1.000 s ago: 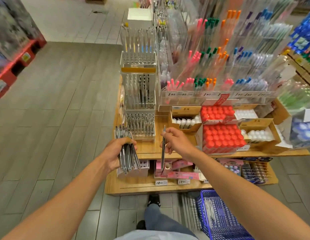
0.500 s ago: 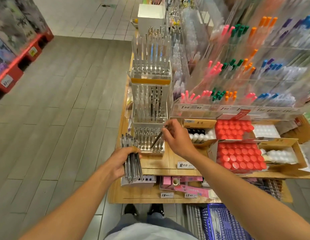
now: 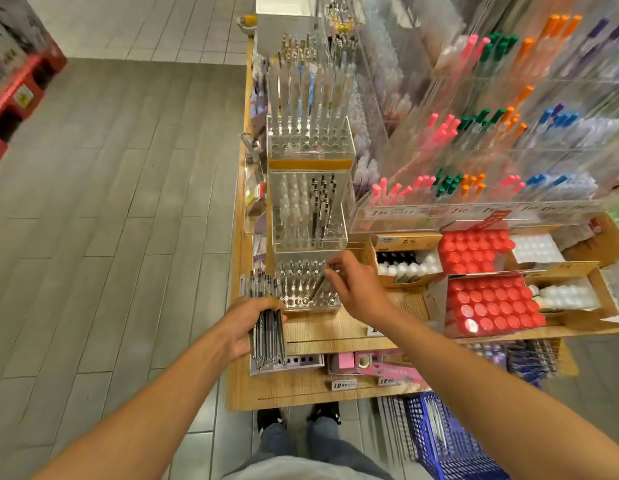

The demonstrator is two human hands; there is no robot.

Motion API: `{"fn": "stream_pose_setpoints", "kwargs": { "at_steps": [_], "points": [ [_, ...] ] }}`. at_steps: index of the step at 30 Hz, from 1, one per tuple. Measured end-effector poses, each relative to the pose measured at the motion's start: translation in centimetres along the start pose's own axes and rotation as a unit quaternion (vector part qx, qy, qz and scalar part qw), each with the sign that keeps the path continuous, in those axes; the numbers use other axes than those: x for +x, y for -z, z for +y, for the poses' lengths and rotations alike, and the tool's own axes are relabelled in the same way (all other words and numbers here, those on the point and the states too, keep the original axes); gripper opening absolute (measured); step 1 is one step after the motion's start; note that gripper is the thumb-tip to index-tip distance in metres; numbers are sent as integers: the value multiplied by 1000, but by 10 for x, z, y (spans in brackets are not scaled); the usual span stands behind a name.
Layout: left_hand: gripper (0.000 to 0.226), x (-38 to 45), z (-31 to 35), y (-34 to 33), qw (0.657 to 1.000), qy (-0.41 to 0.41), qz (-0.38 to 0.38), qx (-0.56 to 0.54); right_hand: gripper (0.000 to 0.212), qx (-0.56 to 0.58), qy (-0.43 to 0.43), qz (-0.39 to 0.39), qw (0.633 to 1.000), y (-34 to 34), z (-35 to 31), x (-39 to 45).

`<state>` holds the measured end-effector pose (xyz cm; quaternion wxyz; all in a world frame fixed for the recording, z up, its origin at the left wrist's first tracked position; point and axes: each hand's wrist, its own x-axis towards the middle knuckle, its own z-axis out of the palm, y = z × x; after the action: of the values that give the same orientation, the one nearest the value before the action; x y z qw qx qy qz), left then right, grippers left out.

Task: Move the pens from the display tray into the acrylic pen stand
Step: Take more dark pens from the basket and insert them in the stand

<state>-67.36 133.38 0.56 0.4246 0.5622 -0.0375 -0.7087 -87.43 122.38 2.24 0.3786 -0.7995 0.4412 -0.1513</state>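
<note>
In the middle of the frame, the right hand [image 3: 358,289] pinches one pen [image 3: 319,285] between thumb and fingers. The pen is tilted, and its lower end is inside the lowest tier of the clear pen stand [image 3: 310,285], near the right side of that tier. The stand is on the wooden shelf [image 3: 335,329] and rises toward the top of the frame in several tiers, with other pens upright in their holes.

A little lower and to the left, the left hand [image 3: 247,329] grasps a bundle of pens [image 3: 266,323], fingers curled around its middle. The bundle is just beside the left edge of the stand.

At the bottom right is a blue basket [image 3: 439,441]. Boxes of red caps [image 3: 491,303] are at the right of the frame.
</note>
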Motion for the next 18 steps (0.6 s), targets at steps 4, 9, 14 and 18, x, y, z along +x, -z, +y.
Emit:
{"fn": "stream_pose_setpoints", "kwargs": {
  "at_steps": [4, 9, 14, 18],
  "points": [
    [28, 3, 2, 1, 1000, 7, -8, 18, 6, -30, 8, 10, 999, -6, 5, 5],
    [33, 6, 5, -4, 1000, 6, 2, 7, 14, -66, 30, 5, 997, -8, 12, 9],
    [22, 7, 6, -5, 1000, 5, 7, -3, 20, -146, 71, 8, 987, -12, 12, 11],
    [19, 6, 7, -8, 1000, 4, 13, -2, 20, -211, 81, -3, 974, -18, 11, 9]
  ]
}}
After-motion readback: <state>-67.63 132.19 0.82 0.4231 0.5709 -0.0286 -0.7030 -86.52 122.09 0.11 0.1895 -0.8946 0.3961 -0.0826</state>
